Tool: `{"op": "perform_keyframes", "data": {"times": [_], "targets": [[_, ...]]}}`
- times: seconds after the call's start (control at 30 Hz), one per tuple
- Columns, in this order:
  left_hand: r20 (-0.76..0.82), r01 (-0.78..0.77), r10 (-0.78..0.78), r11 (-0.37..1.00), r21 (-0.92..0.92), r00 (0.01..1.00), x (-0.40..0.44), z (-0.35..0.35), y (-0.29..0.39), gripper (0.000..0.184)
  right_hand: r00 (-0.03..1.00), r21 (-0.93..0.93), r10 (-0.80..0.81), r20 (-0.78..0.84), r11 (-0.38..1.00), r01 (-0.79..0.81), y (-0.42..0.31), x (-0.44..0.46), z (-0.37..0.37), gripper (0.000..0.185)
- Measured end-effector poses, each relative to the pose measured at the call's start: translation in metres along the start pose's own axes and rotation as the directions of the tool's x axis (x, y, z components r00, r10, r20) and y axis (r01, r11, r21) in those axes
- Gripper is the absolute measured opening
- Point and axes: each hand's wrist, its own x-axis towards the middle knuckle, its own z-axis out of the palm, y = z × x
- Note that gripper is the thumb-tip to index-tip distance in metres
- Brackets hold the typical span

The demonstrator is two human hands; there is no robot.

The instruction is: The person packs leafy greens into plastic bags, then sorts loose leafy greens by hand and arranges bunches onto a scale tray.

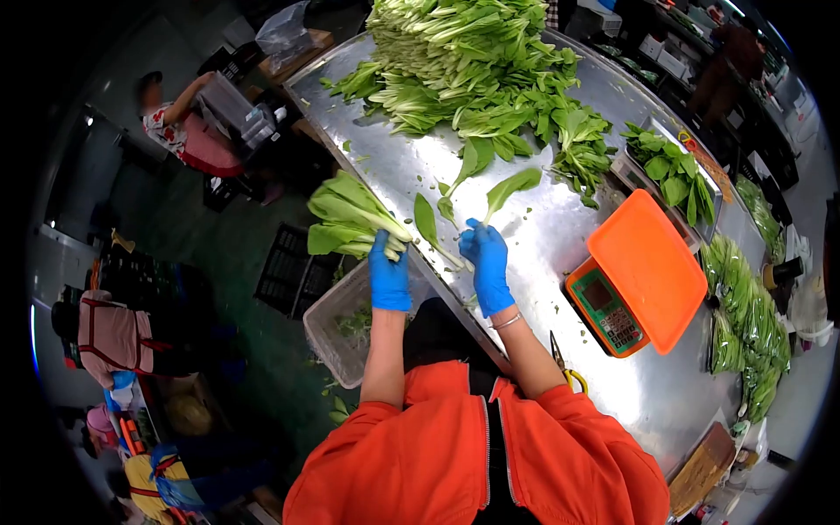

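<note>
My left hand, in a blue glove, is closed round the stems of a bunch of leafy greens, held over the table's left edge. The gloved right hand pinches the base of a single green leaf above the metal table. Between the hands, a loose leaf with a pale stalk lies on the tabletop. Another loose leaf rests just beyond the right hand. At the table's far end rises a large heap of leafy greens.
Right of my hands stands a scale with an orange pan. Yellow-handled scissors lie near my right forearm. Below the left hand is a clear bin with leaf scraps. Bagged greens line the right edge. Several people work around the room.
</note>
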Motion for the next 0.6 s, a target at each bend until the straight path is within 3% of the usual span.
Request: {"op": "perform_keyframes", "data": {"times": [0.07,0.1,0.13,0.2,0.23,0.3,0.33,0.37,0.4,0.43,0.47,0.53,0.6], "targets": [[0.025,-0.042,0.042,0.999,-0.008,0.999,-0.005,0.006,0.012,0.011,0.942,-0.461,0.276,0.190,0.872,-0.163,0.007,0.004,-0.005,0.028],[-0.029,-0.089,0.090,0.996,0.030,0.995,-0.010,0.014,0.014,0.004,0.881,-0.798,0.392,0.263,0.602,-0.030,-0.003,-0.005,0.002,0.035],[-0.026,-0.094,0.095,0.995,0.023,0.995,-0.011,0.018,0.016,0.004,0.907,-0.924,0.209,0.364,0.200,0.325,0.006,-0.005,0.001,0.040],[-0.061,-0.102,0.130,0.937,0.333,0.990,-0.014,0.019,0.020,0.010,0.859,-0.792,-0.301,0.415,0.344,0.504,0.003,-0.017,0.019,0.043],[0.022,-0.109,0.114,0.857,0.504,0.993,-0.006,0.004,0.018,0.018,0.857,-0.792,-0.301,0.418,0.341,0.506,-0.011,-0.022,0.033,0.043],[0.090,-0.163,0.136,0.830,0.534,0.987,-0.024,0.025,0.010,0.022,0.892,-0.677,-0.174,0.416,0.596,0.432,-0.035,-0.033,0.053,0.038],[0.166,-0.223,0.156,0.801,0.555,0.974,-0.031,0.032,0.005,0.025,0.898,-0.682,-0.176,0.404,0.596,0.423,-0.033,-0.029,0.052,0.038],[0.221,-0.265,0.175,0.824,0.500,0.959,-0.023,0.024,-0.004,0.026,0.931,-0.503,-0.053,0.362,0.829,0.242,-0.030,-0.021,0.048,0.036],[0.230,-0.262,0.166,0.829,0.494,0.959,-0.020,0.024,-0.006,0.026,0.931,-0.274,0.074,0.357,0.961,0.029,-0.029,-0.014,0.043,0.034],[0.253,-0.149,0.041,0.894,0.422,0.967,-0.018,0.024,-0.005,0.028,0.931,-0.184,0.140,0.336,0.980,-0.081,-0.029,-0.008,0.038,0.030],[0.284,-0.025,-0.082,0.936,0.352,0.955,-0.016,0.023,-0.004,0.031,0.934,-0.188,0.133,0.331,0.979,-0.072,-0.028,-0.005,0.031,0.030],[0.232,0.066,-0.145,0.946,0.318,0.962,-0.019,0.027,-0.004,0.029,0.907,-0.071,0.133,0.400,0.991,-0.114,-0.039,-0.010,0.028,0.031],[0.209,0.181,-0.209,0.972,0.147,0.955,-0.021,0.030,-0.006,0.031,0.890,-0.037,0.138,0.434,0.990,-0.135,-0.038,-0.007,0.019,0.033]]}}
